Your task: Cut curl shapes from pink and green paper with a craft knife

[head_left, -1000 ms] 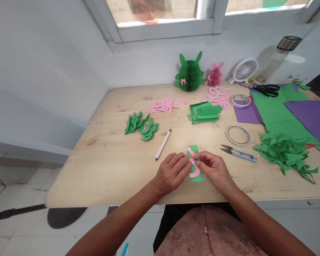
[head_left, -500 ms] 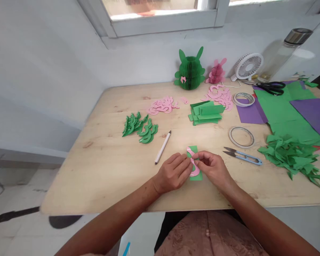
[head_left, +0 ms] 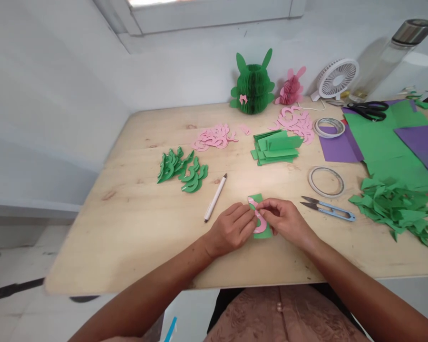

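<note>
A small green paper strip (head_left: 267,234) lies on the table in front of me, with a curvy pink paper cutout (head_left: 261,225) on top of it. Over the left edge of both rests my left hand (head_left: 232,227), its fingers together and pressing them down. My right hand (head_left: 283,219) is closed, thumb and forefinger pinching at the middle of the pink cutout. The fingertips of both hands nearly meet there and hide part of the cutout. Left of them lies a white pen (head_left: 215,198); to the right are blue-handled thread snips (head_left: 330,209).
Beyond my hands are folded green strips (head_left: 278,148), pink cutouts (head_left: 214,137) and green cutouts (head_left: 192,176). Tape rolls (head_left: 327,182), green scraps (head_left: 395,206) and black scissors (head_left: 369,110) lie right. A green paper rabbit (head_left: 254,90), fan (head_left: 337,80) and bottle (head_left: 388,61) stand by the wall.
The view has tilted down slightly. My right fingers have shifted a little on the pink cutout; my left hand stays pressed in place.
</note>
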A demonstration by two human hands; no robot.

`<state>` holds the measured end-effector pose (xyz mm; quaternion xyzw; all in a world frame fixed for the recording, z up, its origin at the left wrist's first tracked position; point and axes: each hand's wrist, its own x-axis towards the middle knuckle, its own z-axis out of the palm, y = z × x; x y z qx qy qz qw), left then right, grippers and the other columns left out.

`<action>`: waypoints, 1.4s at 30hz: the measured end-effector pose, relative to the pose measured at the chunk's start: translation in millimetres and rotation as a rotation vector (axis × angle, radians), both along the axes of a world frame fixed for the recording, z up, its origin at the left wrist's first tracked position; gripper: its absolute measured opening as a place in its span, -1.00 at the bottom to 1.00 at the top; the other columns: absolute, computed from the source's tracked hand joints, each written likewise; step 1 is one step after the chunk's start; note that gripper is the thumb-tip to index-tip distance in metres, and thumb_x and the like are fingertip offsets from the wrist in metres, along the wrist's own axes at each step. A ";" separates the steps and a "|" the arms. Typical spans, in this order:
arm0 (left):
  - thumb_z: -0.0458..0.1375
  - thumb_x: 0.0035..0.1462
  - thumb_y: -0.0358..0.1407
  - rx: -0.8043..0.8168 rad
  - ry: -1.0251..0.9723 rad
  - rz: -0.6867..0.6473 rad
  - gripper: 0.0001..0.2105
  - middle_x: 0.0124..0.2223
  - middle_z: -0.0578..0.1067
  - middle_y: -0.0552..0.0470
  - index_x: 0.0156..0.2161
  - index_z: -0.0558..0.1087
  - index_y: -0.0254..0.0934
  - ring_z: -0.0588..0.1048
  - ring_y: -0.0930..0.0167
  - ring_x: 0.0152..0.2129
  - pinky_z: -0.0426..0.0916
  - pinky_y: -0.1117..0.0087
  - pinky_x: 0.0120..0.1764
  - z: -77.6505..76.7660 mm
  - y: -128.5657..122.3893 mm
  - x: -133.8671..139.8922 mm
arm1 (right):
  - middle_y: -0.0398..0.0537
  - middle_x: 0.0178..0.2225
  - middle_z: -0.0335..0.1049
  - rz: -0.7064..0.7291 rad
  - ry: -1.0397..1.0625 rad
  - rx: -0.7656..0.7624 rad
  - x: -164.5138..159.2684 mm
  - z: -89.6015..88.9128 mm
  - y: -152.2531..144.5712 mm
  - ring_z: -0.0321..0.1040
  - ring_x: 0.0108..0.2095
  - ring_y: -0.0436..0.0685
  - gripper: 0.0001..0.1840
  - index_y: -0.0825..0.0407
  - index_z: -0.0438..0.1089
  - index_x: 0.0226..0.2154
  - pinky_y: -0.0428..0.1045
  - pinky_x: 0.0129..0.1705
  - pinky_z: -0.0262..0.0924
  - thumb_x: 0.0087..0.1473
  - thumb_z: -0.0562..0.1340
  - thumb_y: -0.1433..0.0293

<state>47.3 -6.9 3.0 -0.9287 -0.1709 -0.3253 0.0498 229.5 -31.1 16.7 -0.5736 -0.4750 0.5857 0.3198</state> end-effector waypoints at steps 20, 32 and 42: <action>-0.01 0.30 -0.46 -0.001 0.150 -0.042 -0.80 -0.33 0.50 -0.04 -0.35 0.40 -0.36 0.44 0.39 -0.33 0.40 0.35 -0.24 5.1 5.3 7.2 | 0.06 -0.23 0.49 0.215 -0.645 0.845 9.5 1.9 -19.3 0.36 -0.21 0.19 -0.68 0.05 0.38 -0.06 0.10 -0.16 0.30 0.21 0.02 0.54; -0.03 0.31 -0.45 -0.008 0.266 -0.016 -0.80 -0.26 0.53 -0.11 -0.25 0.44 -0.41 0.47 0.32 -0.24 0.40 0.31 -0.22 10.7 -2.6 3.1 | 0.12 -0.24 0.49 0.221 -0.773 0.841 8.3 -7.8 -21.1 0.36 -0.22 0.21 -0.65 0.13 0.35 0.01 0.10 -0.17 0.29 0.20 0.04 0.51; -0.04 0.28 -0.50 -0.210 0.057 0.082 -0.81 -0.06 0.55 -0.09 -0.20 0.43 -0.35 0.46 0.30 -0.14 0.39 0.24 -0.13 -7.6 -17.4 -9.1 | 0.10 -0.26 0.50 0.196 -0.805 0.930 9.6 -14.6 -21.7 0.35 -0.23 0.22 -0.62 0.07 0.35 0.06 0.09 -0.20 0.28 0.21 0.07 0.48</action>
